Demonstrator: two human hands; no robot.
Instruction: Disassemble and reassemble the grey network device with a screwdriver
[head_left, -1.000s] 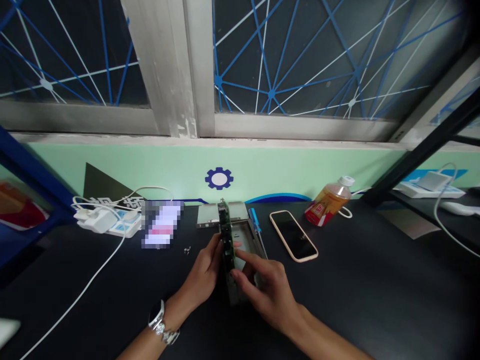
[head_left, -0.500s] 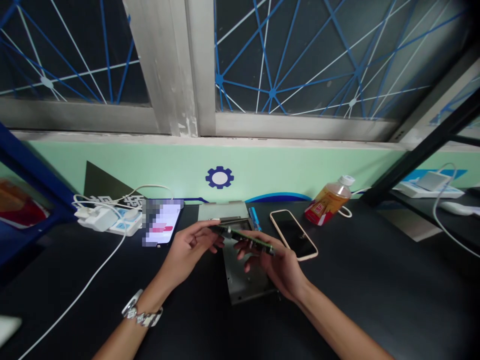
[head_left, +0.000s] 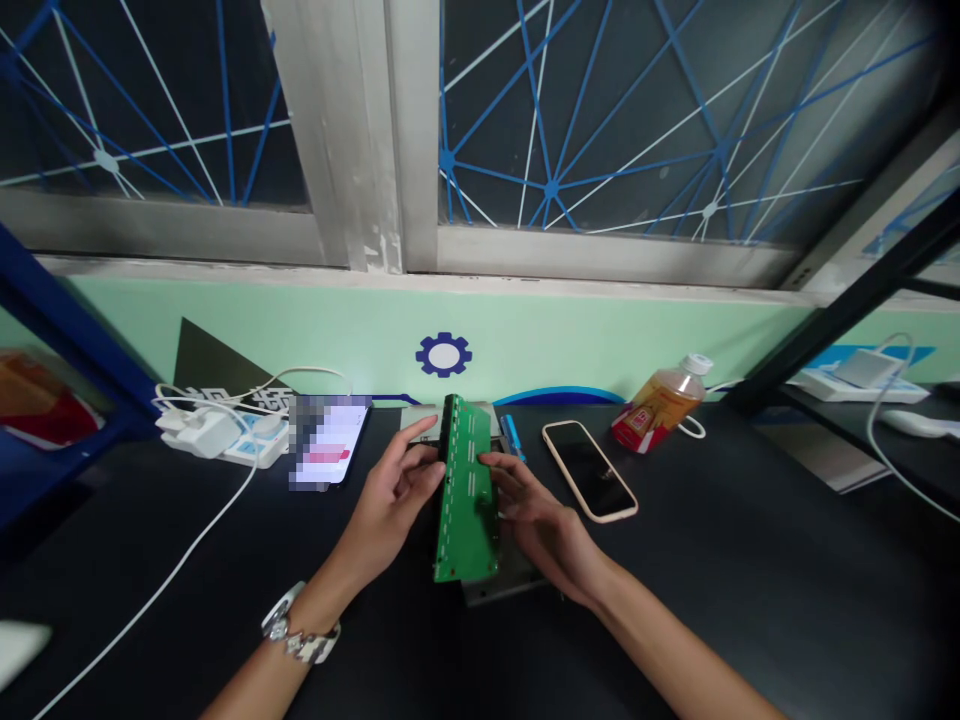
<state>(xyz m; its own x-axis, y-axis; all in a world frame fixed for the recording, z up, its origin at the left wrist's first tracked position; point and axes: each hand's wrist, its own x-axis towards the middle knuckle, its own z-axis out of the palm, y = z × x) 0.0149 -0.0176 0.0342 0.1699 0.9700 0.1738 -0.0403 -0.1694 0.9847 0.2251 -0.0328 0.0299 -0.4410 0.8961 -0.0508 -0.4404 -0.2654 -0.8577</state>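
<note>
A long green circuit board (head_left: pixel 471 510) is held up between both hands, its flat green face tilted toward me. My left hand (head_left: pixel 397 490) grips its left edge, thumb against the black strip along that side and index finger stretched out. On the right edge, my right hand (head_left: pixel 544 525) has its fingers closed on the board, some of them hidden behind it. Below the board lies a grey metal case (head_left: pixel 517 580) on the black table, mostly covered by the board and hands. A metal watch or bracelet (head_left: pixel 300 625) circles the left wrist.
Right of the case lies a phone with a pale frame (head_left: pixel 591 470), near a blue object (head_left: pixel 511 438). A drink bottle (head_left: pixel 660 405) leans at the back. To the left are a lit phone (head_left: pixel 330 450), a white power strip (head_left: pixel 255 440) and a white cable (head_left: pixel 176 560).
The circuit board has been turned from edge-on and slanting to lengthwise, with its green face showing. Both hands have shifted to its long sides.
</note>
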